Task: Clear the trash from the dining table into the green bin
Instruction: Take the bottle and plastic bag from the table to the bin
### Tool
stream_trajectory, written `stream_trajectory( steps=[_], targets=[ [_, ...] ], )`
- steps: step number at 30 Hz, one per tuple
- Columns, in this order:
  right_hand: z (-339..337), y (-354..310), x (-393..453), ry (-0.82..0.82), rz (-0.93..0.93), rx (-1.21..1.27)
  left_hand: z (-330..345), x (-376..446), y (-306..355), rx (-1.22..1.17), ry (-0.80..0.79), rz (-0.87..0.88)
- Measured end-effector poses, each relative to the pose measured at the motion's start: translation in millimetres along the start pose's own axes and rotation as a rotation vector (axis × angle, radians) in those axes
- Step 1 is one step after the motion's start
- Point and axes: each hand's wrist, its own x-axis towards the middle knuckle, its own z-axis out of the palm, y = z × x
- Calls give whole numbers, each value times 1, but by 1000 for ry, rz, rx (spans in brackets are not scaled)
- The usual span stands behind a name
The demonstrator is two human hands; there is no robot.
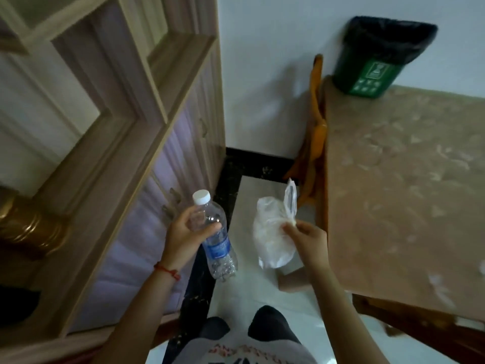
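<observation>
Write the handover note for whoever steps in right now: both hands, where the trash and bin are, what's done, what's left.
Left hand: gripping a capped plastic bottle by its upper half, held over the floor.
Right hand: pinching a crumpled clear plastic bag by its top, also off the table.
Green bin: black-lined, standing on the far corner of the dining table by the wall.
Done: these two pieces are picked up; neither is in the bin yet.
Left: carry both to the bin and drop them in. A small white scrap may remain near the table's near edge; it is too blurred to identify.

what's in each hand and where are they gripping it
Left hand grips the plastic bottle around its upper body, below the cap. Right hand pinches the clear plastic bag near its top.
</observation>
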Motion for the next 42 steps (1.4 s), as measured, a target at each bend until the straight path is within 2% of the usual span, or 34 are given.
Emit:
stream_trajectory(
  steps=[5,12,29,42],
  targets=[
    [-3,-10,34,90,32,48,23,51,14,-28,-75,-7],
    [-4,-34,116,121,52,124,57,140,38,-71,-149,-4],
    [-12,-134,330,109,-12,188,132,353,143,-51,-146,131],
    [17,-193,447,278,-13,242,152,515,199,-36,-298,194]
  ],
)
